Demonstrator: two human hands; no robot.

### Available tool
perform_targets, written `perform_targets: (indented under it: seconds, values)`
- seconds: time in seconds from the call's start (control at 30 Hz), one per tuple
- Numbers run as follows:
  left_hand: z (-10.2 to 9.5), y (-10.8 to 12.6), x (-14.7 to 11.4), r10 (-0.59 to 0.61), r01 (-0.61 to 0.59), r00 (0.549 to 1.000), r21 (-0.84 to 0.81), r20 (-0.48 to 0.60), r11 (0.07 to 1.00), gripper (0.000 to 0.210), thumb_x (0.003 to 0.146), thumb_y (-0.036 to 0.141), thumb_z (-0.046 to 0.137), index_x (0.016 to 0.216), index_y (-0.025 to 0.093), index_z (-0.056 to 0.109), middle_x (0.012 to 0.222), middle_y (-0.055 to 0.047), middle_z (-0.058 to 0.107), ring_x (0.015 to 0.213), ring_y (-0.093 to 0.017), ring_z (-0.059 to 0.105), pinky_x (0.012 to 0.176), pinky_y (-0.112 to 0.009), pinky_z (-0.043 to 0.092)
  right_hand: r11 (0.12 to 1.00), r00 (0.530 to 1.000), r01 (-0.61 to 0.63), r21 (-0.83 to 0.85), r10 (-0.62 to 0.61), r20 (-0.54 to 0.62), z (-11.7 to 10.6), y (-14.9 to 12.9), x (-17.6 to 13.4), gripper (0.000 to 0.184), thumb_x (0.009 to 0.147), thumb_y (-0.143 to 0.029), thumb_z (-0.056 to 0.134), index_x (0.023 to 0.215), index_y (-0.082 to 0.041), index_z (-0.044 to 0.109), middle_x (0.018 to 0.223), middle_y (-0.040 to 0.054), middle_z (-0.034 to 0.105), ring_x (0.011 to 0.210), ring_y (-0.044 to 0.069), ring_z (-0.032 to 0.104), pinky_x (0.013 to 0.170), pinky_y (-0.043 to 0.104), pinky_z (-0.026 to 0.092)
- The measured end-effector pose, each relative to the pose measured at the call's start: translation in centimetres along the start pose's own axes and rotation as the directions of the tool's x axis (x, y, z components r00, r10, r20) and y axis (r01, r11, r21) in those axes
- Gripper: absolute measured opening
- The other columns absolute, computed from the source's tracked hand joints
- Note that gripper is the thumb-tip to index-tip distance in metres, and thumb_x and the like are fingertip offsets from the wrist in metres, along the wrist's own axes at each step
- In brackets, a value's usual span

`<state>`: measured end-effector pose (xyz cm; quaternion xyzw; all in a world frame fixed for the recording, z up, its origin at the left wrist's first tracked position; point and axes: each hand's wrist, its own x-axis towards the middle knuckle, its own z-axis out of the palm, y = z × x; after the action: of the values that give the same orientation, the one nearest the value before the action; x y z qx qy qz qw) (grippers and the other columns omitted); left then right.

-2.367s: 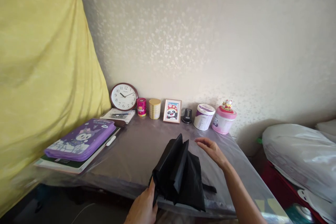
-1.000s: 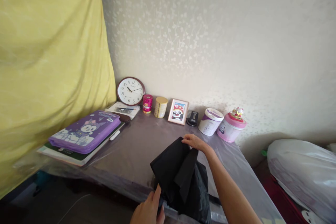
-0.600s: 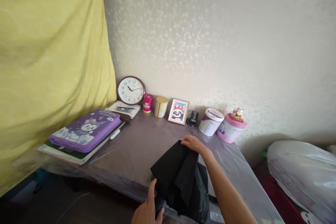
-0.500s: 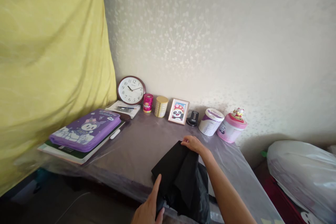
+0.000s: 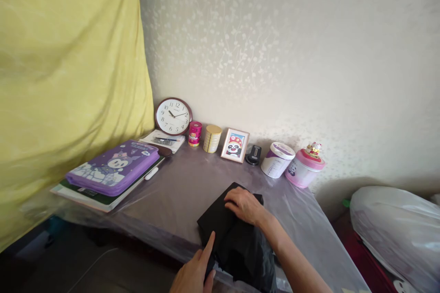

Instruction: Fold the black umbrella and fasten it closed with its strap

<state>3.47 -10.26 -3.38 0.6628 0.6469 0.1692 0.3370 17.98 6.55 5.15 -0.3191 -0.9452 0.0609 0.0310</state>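
Note:
A thin black sheet, like a folded plastic bag (image 5: 216, 215), lies over the front edge of the table, smooth at the upper left and crinkled where it hangs down. My left hand (image 5: 197, 265) grips its near left edge, index finger stretched along the top and thumb below. On the upper part rests my right hand (image 5: 244, 206), palm down, its fingers slightly bent and their tips touching the black surface. What lies under the right palm is hidden.
Along the wall stand a clock (image 5: 173, 116), a pink can (image 5: 195, 133), a yellow-lidded tin (image 5: 212, 138), a panda picture frame (image 5: 235, 145), a small black device (image 5: 253, 155), a white tub (image 5: 277, 160) and a pink-lidded jar (image 5: 304, 168). A purple case (image 5: 113, 168) lies on books at left.
My right hand has gone from pinching the far corner of the black bag to lying on its top, slightly nearer me. The left hand has barely moved.

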Motion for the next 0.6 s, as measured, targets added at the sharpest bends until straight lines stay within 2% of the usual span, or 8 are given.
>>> perform_targets:
  seconds: [0.07,0.17,0.37,0.6]
  values:
    - [-0.1,0.1,0.0,-0.009,0.009,1.000,-0.002,-0.003,1.000,0.069,0.080,0.021,0.037,0.143,0.022,0.007,0.118,-0.011,0.056,0.096,-0.021,0.059,0.084,-0.027,0.043,0.995,0.994,0.096,0.037,-0.098,0.055,0.8,-1.1,-0.4,0.025,0.086,-0.036,0.048,0.102,-0.022,0.063,0.103,0.0038,0.065,0.100,0.019,0.054,0.090,0.028,0.037]
    - [0.0,0.2,-0.1,-0.010,0.010,1.000,-0.010,-0.009,1.000,0.070,0.080,0.020,0.037,0.143,0.020,0.006,0.120,-0.011,0.055,0.099,-0.020,0.058,0.085,-0.026,0.042,0.995,0.992,0.096,0.011,-0.096,0.081,1.8,-1.4,-0.5,0.031,0.086,-0.041,0.049,0.105,-0.022,0.063,0.110,0.0057,0.063,0.106,0.021,0.053,0.096,0.034,0.033]
    - [0.3,-0.2,-0.2,0.014,-0.015,0.999,-0.033,-0.029,0.999,0.069,0.082,0.024,0.035,0.143,0.017,0.004,0.123,-0.012,0.053,0.102,-0.021,0.057,0.083,-0.027,0.043,0.993,0.993,-0.083,-0.086,0.091,0.081,2.2,0.8,0.9,0.032,0.088,-0.042,0.044,0.105,-0.023,0.063,0.111,0.0066,0.062,0.110,0.022,0.051,0.097,0.039,0.030]
    - [0.4,-0.4,-0.1,0.002,-0.002,1.000,-0.023,-0.021,1.000,0.069,0.083,0.024,0.035,0.143,0.019,0.001,0.123,-0.011,0.054,0.100,-0.021,0.057,0.083,-0.027,0.042,0.943,0.951,-0.287,-0.168,0.302,0.073,1.5,3.3,2.1,0.030,0.091,-0.035,0.038,0.098,-0.022,0.064,0.106,0.0063,0.065,0.103,0.020,0.056,0.089,0.032,0.036]
